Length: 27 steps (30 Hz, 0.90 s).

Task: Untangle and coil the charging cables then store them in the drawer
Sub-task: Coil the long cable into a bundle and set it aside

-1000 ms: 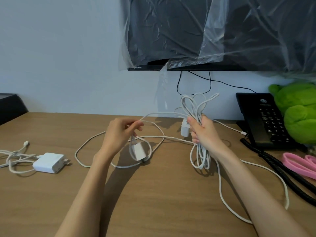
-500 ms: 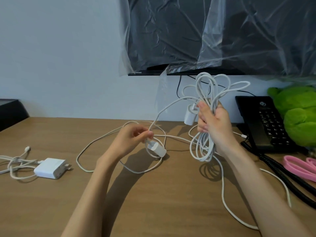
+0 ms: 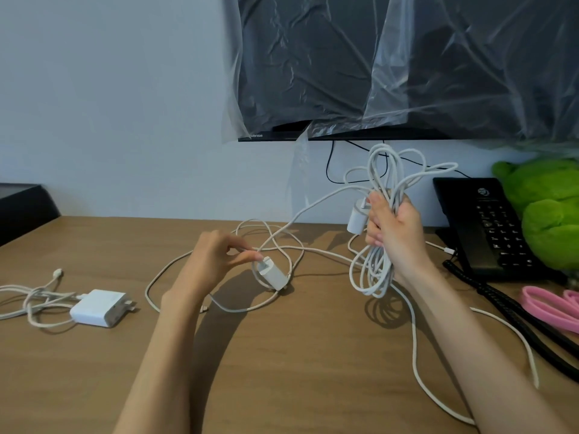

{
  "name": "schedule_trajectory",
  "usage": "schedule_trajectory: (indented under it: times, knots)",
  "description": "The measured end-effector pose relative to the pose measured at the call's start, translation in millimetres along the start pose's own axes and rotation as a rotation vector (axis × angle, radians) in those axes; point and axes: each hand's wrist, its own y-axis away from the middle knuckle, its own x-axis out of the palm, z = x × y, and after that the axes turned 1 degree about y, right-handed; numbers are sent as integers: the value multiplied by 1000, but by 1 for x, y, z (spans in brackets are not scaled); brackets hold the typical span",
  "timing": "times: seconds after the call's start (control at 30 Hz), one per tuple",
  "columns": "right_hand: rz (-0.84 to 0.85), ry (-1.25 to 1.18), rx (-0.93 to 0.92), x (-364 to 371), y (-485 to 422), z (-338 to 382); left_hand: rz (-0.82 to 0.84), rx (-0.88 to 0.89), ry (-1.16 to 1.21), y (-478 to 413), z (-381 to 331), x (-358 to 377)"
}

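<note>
My right hand [image 3: 395,233] grips a bundle of looped white cable [image 3: 374,270] lifted above the wooden desk [image 3: 282,371]; a small white plug adapter [image 3: 356,219] hangs beside my fingers. My left hand [image 3: 216,261] pinches the top of a white charger block [image 3: 272,274] that tilts down onto the desk, inside loose tangled cable loops [image 3: 272,236]. More white cable [image 3: 416,349] trails from the bundle across the desk to the right. A second white power adapter [image 3: 100,306] with its own tangled cable [image 3: 34,299] lies at the far left. No drawer is in view.
A plastic-covered monitor [image 3: 407,67] hangs on the wall above. On the right stand a black desk phone [image 3: 482,227] with a coiled cord [image 3: 501,305], a green plush toy [image 3: 545,211] and a pink cable [image 3: 551,305]. A dark object [image 3: 22,205] sits at the far left edge.
My right hand has raised the cable bundle off the desk. My left hand moved right and now pinches the charger block, which shifted right with it.
</note>
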Motion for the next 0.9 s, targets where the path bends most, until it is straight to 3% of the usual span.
schedule_trajectory:
  times: [0.13,0.3,0.4,0.67,0.9]
  knots:
    - [9,74,25,-1,-2,-6,-75,11,-106,-3,2,1]
    - [2,114,64,2,-2,-10,-182,214,-163,-5,0,6]
    - [-4,124,74,2,-2,-13,-171,182,9,-5,-10,14]
    - [26,210,98,7,-1,-19,-156,-118,507,-3,-34,23]
    - [-25,202,102,5,-1,-21,-398,-363,999,-9,-25,14]
